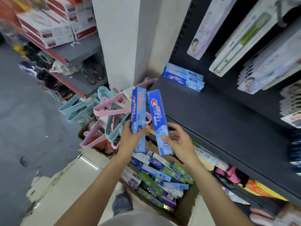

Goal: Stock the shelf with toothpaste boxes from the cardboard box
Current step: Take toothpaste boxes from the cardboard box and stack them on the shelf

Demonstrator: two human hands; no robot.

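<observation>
Toothpaste boxes, one upright in each hand, left [130, 137] and right [180, 141] fingers gripping their lower ends, hover above the carton [187, 207], probably bound for the shelf [203, 111] beside it.

Glossy toothpaste boxes [156, 175], matt shelf [211, 115]

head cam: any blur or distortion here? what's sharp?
Head view: strong wide-angle bending on the shelf; motion blur at top-left and right edges; sharp centre, where left hand and right hand each hold a blue toothpaste box; even light.
</observation>
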